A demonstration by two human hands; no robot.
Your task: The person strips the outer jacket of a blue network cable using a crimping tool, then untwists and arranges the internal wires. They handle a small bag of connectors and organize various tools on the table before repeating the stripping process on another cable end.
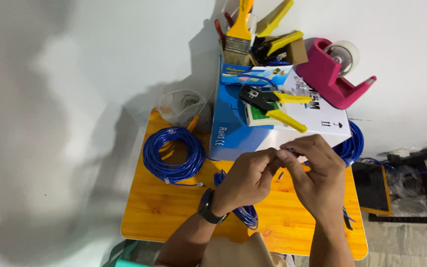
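Your left hand [245,179] and right hand [317,170] meet above the orange bench [174,217], fingertips pinched together on the end of a thin blue cable [245,213] that trails down toward 6 o'clock. At 9 o'clock of your hands lies a coiled blue cable [173,154]. At 12 o'clock a yellow-handled crimping tool [273,105] rests on a blue and white box [243,126], with a pink tape dispenser [334,74] at 1 o'clock.

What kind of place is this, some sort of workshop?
Probably a makeshift home or small-shop work corner for network cabling: a low wooden table on a pale floor holds coils of blue cable, a yellow-handled crimping tool and a pink tape dispenser.
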